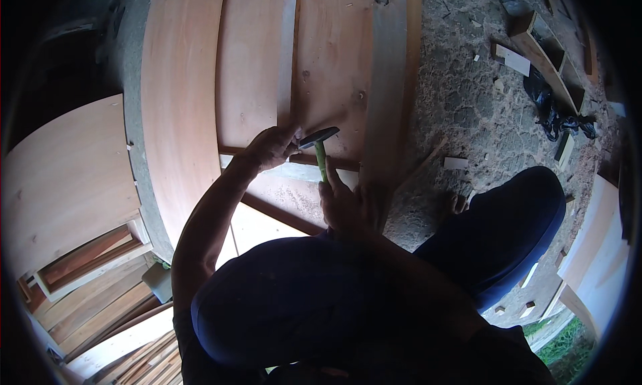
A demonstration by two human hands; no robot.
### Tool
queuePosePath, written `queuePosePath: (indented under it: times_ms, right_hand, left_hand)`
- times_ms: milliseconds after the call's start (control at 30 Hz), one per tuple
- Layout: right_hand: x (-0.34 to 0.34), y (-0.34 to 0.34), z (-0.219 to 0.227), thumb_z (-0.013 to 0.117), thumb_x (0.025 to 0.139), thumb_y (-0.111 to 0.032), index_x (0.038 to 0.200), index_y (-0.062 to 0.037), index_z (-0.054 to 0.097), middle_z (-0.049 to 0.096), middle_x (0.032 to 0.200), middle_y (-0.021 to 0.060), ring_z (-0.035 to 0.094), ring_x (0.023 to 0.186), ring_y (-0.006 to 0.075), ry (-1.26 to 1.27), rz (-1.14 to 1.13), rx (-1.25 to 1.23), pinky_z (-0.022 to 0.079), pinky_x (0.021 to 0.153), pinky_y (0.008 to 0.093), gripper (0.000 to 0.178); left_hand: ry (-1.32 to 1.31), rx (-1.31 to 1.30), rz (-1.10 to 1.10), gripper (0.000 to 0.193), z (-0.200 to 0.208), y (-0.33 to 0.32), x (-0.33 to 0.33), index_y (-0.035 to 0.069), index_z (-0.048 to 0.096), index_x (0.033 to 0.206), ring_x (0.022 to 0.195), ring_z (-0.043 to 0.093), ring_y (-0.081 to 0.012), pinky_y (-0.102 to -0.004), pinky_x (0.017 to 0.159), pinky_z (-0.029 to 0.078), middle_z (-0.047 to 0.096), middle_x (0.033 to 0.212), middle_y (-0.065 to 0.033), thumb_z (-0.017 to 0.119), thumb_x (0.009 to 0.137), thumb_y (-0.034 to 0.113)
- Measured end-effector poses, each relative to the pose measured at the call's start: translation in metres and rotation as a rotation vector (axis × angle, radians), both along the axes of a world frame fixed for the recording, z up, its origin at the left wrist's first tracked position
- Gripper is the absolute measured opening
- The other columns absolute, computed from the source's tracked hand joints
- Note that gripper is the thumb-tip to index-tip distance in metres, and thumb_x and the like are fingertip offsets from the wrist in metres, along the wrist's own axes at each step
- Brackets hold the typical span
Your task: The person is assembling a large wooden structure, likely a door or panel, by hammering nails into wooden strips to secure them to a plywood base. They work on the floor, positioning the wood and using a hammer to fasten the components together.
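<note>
My right hand [342,206] is wrapped round the light green handle of a hammer [322,159], whose dark metal head points toward my left hand [270,148]. The left fingers are closed in a pinch beside the hammer head, above the spot where a lengthwise batten [285,57] meets a crosspiece [307,172]. What those fingers hold is too small and dark to make out. Beneath both hands lies a wooden panel [251,64] framed with strips of wood.
On the left a plywood sheet [67,164] stands near stacked wood strips [100,311]. The rough stone floor [455,91] at right has scattered offcuts, an open wooden box frame [545,54] and a black plastic bag [545,104]. My bent knee [521,204] is on the right.
</note>
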State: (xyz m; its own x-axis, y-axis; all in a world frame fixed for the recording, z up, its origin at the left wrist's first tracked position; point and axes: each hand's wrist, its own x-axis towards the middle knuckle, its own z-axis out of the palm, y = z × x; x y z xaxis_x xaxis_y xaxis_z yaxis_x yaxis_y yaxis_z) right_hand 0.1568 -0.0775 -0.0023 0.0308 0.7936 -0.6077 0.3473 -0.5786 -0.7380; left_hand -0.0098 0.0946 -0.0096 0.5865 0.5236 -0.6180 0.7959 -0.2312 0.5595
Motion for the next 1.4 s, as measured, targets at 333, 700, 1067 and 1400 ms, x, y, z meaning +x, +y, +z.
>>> queuePosePath:
  times_ms: [333, 700, 1067, 1400]
  right_hand:
    - [0.000, 0.007, 0.001, 0.044, 0.103, -0.026, 0.156, -0.0176, 0.028, 0.060, 0.071, 0.0106, 0.060, 0.062, 0.0167, 0.113, -0.045, -0.102, 0.050, 0.059, 0.0343, 0.056]
    - [0.021, -0.004, -0.018, 0.043, 0.102, -0.016, 0.148, -0.0006, 0.033, 0.057, 0.079, 0.0117, 0.052, 0.048, 0.0147, -0.068, 0.085, 0.419, 0.047, 0.045, 0.0301, 0.050]
    - [0.041, 0.030, 0.025, 0.043, 0.104, -0.019, 0.156, -0.0136, 0.027, 0.051, 0.073, 0.0041, 0.045, 0.043, 0.0090, 0.420, -0.205, -0.110, 0.043, 0.040, 0.0274, 0.055]
    - [0.058, 0.056, 0.029, 0.046, 0.104, -0.019, 0.154, -0.0089, 0.031, 0.051, 0.067, 0.0051, 0.053, 0.056, 0.0082, 0.313, -0.226, 0.050, 0.047, 0.051, 0.0292, 0.054]
  left_hand:
    - [0.000, 0.016, 0.001, 0.031, 0.000, -0.003, -0.006, 0.006, 0.046, 0.114, 0.093, 0.070, -0.0267, -0.0368, 0.080, 0.058, 0.068, 0.096, -0.0135, 0.065, 0.090, -0.001]
    - [0.004, 0.683, 0.499, 0.079, -0.016, -0.084, 0.007, 0.001, 0.032, 0.150, 0.126, 0.050, -0.0417, -0.0469, 0.106, 0.042, 0.048, 0.138, -0.0258, 0.073, 0.087, 0.026]
    - [0.150, 0.543, 0.673, 0.070, -0.009, -0.079, 0.009, -0.003, 0.044, 0.140, 0.100, 0.067, -0.0422, -0.0465, 0.085, 0.054, 0.067, 0.108, -0.0273, 0.074, 0.087, 0.031]
    - [0.163, 0.596, 0.630, 0.064, -0.016, -0.083, 0.010, -0.004, 0.045, 0.138, 0.096, 0.067, -0.0428, -0.0470, 0.081, 0.054, 0.067, 0.102, -0.0285, 0.070, 0.090, 0.029]
